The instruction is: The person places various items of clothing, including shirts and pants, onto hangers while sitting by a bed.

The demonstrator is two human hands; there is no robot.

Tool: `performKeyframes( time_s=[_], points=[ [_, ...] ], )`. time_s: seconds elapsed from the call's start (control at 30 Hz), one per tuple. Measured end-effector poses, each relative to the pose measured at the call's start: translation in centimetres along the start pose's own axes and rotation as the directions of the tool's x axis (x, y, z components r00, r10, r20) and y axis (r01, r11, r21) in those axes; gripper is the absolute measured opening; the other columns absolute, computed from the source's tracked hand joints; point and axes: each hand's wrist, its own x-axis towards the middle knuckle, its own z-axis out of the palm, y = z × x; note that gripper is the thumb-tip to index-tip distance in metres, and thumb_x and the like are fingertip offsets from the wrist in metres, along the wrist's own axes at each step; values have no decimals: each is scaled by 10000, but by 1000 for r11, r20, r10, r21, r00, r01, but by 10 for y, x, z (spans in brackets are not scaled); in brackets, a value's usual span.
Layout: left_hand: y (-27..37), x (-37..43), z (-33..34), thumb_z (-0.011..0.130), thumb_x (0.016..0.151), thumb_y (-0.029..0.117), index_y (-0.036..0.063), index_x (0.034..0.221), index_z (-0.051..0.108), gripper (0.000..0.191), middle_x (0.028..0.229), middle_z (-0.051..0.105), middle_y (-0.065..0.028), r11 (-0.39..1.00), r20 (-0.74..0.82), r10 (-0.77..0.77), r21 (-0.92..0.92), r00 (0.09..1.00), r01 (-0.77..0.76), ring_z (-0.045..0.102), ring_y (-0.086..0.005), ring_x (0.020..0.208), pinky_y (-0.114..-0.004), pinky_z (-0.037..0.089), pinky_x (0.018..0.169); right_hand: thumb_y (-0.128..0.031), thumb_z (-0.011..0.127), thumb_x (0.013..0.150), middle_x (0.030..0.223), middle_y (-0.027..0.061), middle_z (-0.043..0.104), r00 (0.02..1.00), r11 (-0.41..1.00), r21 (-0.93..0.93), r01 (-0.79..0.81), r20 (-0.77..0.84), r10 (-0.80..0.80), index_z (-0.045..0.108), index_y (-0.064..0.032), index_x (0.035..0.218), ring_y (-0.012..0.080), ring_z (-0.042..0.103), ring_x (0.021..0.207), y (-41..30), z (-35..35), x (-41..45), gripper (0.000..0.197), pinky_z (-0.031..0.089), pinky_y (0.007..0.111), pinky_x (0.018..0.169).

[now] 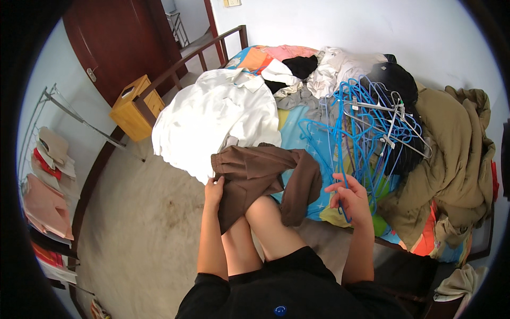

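Note:
My left hand (214, 192) pinches the elastic waistband edge of a brown pair of trousers (255, 167), which drapes over the bed's edge and hangs near my knees. My right hand (350, 197) has its fingers around part of a blue hanger (342, 159), at the near side of a tangled heap of blue, purple and white hangers (370, 119) on the bed. Beyond the trousers a white collared shirt (223, 115) lies spread out, with a blue hanger partly visible at its collar.
An olive padded garment or quilt (450, 151) and black clothing (394, 83) lie at the right. A dark bed rail (187, 60) borders the far left side, beside a wooden cabinet (135, 107). Clothes hang on a metal rack (67, 105) at the left.

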Motion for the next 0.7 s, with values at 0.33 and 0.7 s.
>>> performKeyframes(
  time_s=[0.33,0.7],
  points=[
    [22,-1,-11,564,782,165,12,1198,515,447,1079,576,-143,930,264,-5,-354,964,101,552,-234,951,-336,451,842,44,439,799,967,158,629,956,990,17,143,258,-143,484,23,1209,188,605,732,7,40,-6,413,499,305,682],
    [151,-115,-7,585,652,-40,35,934,582,292,1322,420,-201,284,36,957,104,289,-953,427,-335,1209,-382,361,988,59,451,810,1040,174,595,873,926,155,343,310,-376,499,46,1138,227,604,865,-3,78,7,332,512,388,796]
  ],
)
